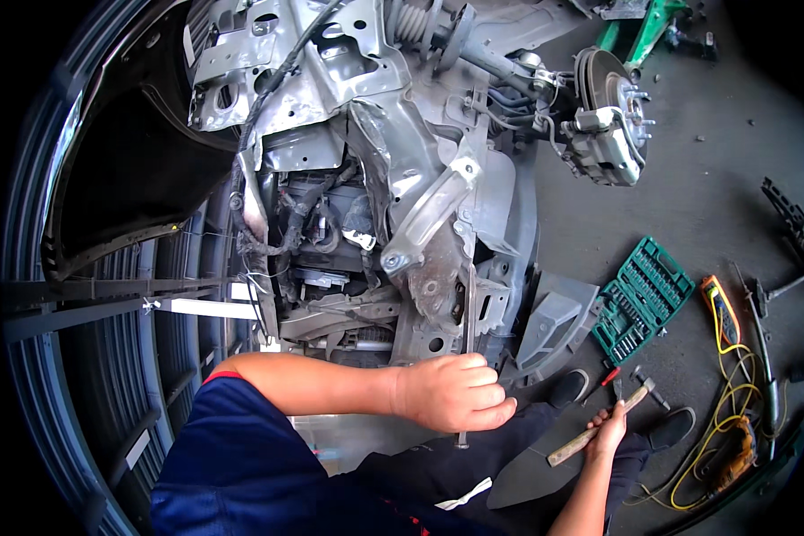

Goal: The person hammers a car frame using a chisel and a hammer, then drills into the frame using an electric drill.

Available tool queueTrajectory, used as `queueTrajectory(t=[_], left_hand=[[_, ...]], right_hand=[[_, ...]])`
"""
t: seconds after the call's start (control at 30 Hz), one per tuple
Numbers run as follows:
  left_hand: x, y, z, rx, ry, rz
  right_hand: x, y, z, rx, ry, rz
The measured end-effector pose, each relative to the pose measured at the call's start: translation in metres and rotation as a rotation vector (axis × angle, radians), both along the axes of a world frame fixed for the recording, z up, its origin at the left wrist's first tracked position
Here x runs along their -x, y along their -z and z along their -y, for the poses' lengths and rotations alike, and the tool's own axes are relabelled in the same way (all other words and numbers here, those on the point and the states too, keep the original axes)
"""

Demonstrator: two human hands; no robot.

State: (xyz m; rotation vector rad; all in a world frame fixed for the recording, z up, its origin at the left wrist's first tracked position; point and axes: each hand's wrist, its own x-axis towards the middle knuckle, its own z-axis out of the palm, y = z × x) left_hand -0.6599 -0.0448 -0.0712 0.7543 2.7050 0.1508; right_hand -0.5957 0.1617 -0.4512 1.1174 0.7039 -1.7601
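Observation:
My left hand [456,393] is closed in a fist round a long, thin metal bar [470,308]. Its upper part lies against the bent metal of a stripped car front [433,290], and its lower end sticks out below the fist. Whether the bar's tip touches the metal, I cannot tell. Lower and to the right, my right hand [606,431] grips a hammer [570,448] partway along its wooden handle. The hammer's head points up and right, away from the car, near my shoes. A silver bracket arm [433,214] slants across the frame just above the bar.
A brake disc and caliper [607,134] jut out at the upper right. On the floor lie a green socket set case [643,299], a red-handled screwdriver [610,376], a yellow multimeter [722,308] and a yellow cable [699,460]. A raised black panel [143,161] stands left.

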Motion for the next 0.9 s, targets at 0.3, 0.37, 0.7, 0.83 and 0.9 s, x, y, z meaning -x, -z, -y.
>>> queueTrajectory(t=[0.3, 0.37, 0.7, 0.83, 0.9], left_hand=[[0.003, 0.032, -0.022, 0.112, -0.206, 0.194], [-0.004, 0.044, -0.029, 0.069, -0.235, 0.235], [-0.045, 0.073, -0.073, -0.084, -0.48, 0.74], [-0.061, 0.097, -0.088, -0.102, -0.485, 0.842], [-0.073, 0.118, -0.092, -0.121, -0.438, 0.888]], right_hand=[[0.058, 0.009, -0.006, -0.033, 0.015, 0.13], [0.069, 0.006, -0.014, -0.073, -0.001, -0.011], [0.024, 0.045, -0.066, -0.214, -0.174, 0.119], [0.013, 0.058, -0.091, -0.255, -0.102, 0.184], [0.014, 0.075, -0.122, -0.271, -0.09, 0.163]])
